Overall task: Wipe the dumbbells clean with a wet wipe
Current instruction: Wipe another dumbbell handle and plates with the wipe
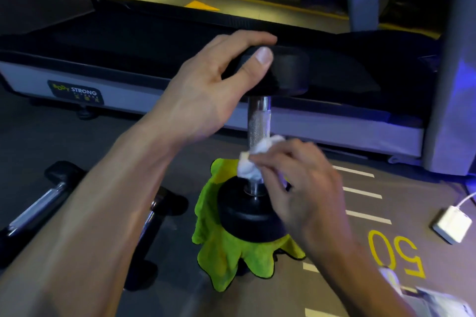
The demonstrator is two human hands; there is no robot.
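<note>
Upright dumbbell is steadied by left hand gripping its top; wipe is pinched by right hand; toppling is risked if grip slackens.

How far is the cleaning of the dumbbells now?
In hand: the left hand steadies the upright dumbbell on the green cloth while the right hand rubs the wet wipe on its handle. Two dumbbells on the floor wait; whether already wiped is unclear.
</note>
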